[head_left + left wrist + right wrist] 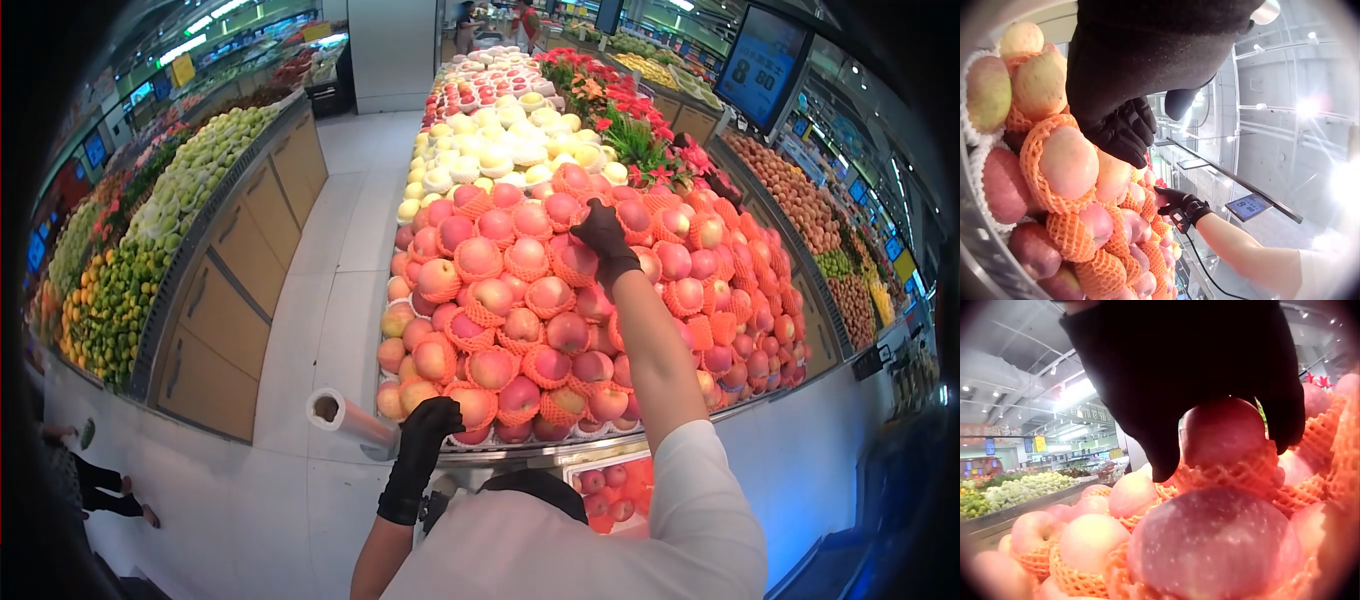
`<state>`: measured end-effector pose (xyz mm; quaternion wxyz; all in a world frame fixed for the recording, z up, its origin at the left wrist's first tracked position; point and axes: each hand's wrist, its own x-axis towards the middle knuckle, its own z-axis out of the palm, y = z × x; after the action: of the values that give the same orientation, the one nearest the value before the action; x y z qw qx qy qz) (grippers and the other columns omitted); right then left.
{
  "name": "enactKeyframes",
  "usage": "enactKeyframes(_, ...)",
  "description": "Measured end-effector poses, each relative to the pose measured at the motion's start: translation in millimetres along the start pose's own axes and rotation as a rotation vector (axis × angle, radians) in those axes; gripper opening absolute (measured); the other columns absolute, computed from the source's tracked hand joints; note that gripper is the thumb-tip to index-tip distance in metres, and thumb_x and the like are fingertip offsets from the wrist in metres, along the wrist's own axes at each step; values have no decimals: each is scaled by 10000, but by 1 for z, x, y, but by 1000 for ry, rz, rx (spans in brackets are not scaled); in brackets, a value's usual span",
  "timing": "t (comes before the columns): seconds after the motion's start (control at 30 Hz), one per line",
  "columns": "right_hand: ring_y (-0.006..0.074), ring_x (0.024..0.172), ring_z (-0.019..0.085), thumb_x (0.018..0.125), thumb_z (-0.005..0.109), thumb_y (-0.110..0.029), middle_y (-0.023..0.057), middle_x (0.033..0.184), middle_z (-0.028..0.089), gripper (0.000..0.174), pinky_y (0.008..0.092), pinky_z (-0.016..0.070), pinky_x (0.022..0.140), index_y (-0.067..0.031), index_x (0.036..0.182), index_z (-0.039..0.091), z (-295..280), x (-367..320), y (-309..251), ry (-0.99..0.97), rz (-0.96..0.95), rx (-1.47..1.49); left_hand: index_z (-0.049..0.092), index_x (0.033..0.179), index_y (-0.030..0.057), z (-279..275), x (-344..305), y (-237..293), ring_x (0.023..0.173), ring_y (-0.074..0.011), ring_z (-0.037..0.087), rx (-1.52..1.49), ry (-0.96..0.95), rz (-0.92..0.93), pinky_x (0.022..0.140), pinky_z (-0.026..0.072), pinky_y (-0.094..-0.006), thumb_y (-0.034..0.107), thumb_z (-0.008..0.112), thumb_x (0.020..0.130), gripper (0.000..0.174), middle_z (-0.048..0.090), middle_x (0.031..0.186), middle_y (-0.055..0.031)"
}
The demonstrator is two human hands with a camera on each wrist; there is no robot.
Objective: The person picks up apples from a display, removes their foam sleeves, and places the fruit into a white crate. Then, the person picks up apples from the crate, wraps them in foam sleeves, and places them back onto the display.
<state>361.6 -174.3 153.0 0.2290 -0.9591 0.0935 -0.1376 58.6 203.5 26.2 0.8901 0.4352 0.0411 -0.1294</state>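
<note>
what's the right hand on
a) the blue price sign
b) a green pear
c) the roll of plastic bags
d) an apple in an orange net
d: the gloved right hand curls its fingers round a pink apple, which sits in an orange net sleeve.

The left hand point(432, 418) and right hand point(603, 232) are both covered by black knit gloves point(1124, 134). Behind the left hand, the glove runs into a long, snug cuff point(400, 495) over the wrist. Just behind the right hand, a small black unit point(1180, 219) is strapped on, with a thin black cable point(1193, 251) trailing back along the bare forearm. Further back, a white short sleeve point(700, 470) belongs to a plain white shirt point(560, 550).
</note>
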Motion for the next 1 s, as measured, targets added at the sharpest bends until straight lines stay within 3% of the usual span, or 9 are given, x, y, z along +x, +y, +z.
enactKeyframes(0.1, 388, 1090, 592, 673, 822, -276, 250, 1156, 581, 695, 446, 512, 912, -71, 1263, 518, 1, 7, -7, 129, 133, -82, 585, 1170, -30, -6, -1, 0, 932, -204, 662, -6, -8, 24, 858, 555, -344, 166, 564, 974, 278, 656, 1076, -121)
enactKeyframes(0.3, 407, 1101, 589, 730, 768, -305, 235, 1191, 570, 588, 505, 502, 905, -120, 1237, 534, 5, 7, 9, 260, -57, -10, 585, 1179, -27, -4, 2, -2, 932, -200, 658, 6, -43, 16, 862, 554, -347, 181, 550, 984, 287, 653, 1078, -117)
enactKeyframes(0.5, 350, 1098, 594, 664, 852, -258, 226, 1198, 592, 713, 419, 486, 952, 20, 1237, 531, -29, -26, 7, 434, -255, 358, 581, 1183, -28, 0, 12, -3, 947, -190, 656, 52, -76, -16, 870, 549, -333, 177, 542, 987, 286, 648, 1079, -110)
enactKeyframes(0.6, 214, 1071, 591, 725, 834, -240, 130, 1172, 624, 624, 342, 489, 915, 0, 1236, 568, -48, -86, -12, 335, -161, 622, 577, 1182, -29, 8, 17, 3, 954, -184, 654, 92, -117, 4, 870, 549, -328, 168, 535, 989, 279, 642, 1092, -106)
enactKeyframes(0.67, 225, 1147, 556, 738, 836, -211, 138, 1231, 600, 653, 336, 454, 979, 41, 1259, 533, -40, -121, -13, 246, -113, 789, 566, 1196, -25, 13, 20, 4, 966, -180, 651, 115, -146, -1, 872, 549, -324, 160, 529, 990, 279, 635, 1108, -105)
enactKeyframes(0.8, 162, 1067, 560, 787, 795, -179, 75, 1149, 602, 581, 303, 482, 903, 8, 1271, 536, -31, -210, -34, -70, 56, 1138, 508, 1274, -3, 32, 35, 5, 1018, -175, 637, 92, -193, -70, 885, 547, -321, 139, 526, 988, 319, 610, 1164, -106)
enactKeyframes(0.87, 145, 1030, 572, 815, 765, -154, 61, 1141, 597, 535, 291, 496, 869, 0, 1274, 535, -7, -243, -32, -88, 25, 1089, 478, 1314, 14, 47, 42, 7, 1044, -188, 632, 23, -242, -95, 903, 541, -326, 125, 519, 989, 346, 603, 1182, -109)
enactKeyframes(0.93, 156, 1097, 551, 820, 759, -157, 69, 1188, 587, 525, 295, 463, 947, 4, 1270, 541, -4, -272, -45, -193, 96, 1136, 460, 1343, 36, 62, 48, 8, 1062, -213, 629, -82, -324, -93, 929, 531, -334, 109, 503, 994, 359, 606, 1185, -116)
enactKeyframes(1.0, 202, 1171, 537, 833, 745, -202, 122, 1248, 570, 573, 329, 440, 998, 16, 1309, 513, 7, -289, -43, -252, 54, 1016, 431, 1372, 28, 81, 52, 5, 1080, -214, 620, 238, -397, 85, 926, 529, -330, 123, 519, 989, 404, 596, 1208, -119)
